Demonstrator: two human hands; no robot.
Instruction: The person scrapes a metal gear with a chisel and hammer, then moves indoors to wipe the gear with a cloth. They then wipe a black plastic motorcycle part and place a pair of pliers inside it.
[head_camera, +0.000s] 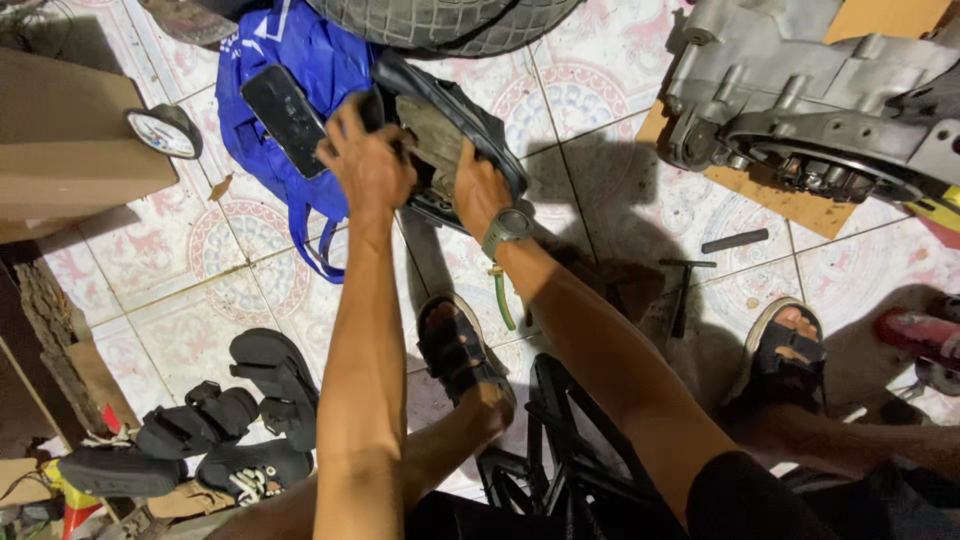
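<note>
Both my hands grip a black plastic cover (470, 125) with a dirty tan pad on its inner side, held above the tiled floor. My left hand (365, 160) grasps its left edge with fingers curled over it. My right hand (478, 190), with a green watch on the wrist, presses against the cover's lower middle. A dark flat phone-like slab (283, 118) lies on a blue bag (275, 90) just left of my left hand.
A grey metal engine casing (820, 100) sits on cardboard at upper right. A tyre (440, 22) lies at the top. A hammer (683, 295), a metal rod (735, 240), a green hose piece (500, 300), several black sandals (230, 420) and a round gauge (165, 132) lie about.
</note>
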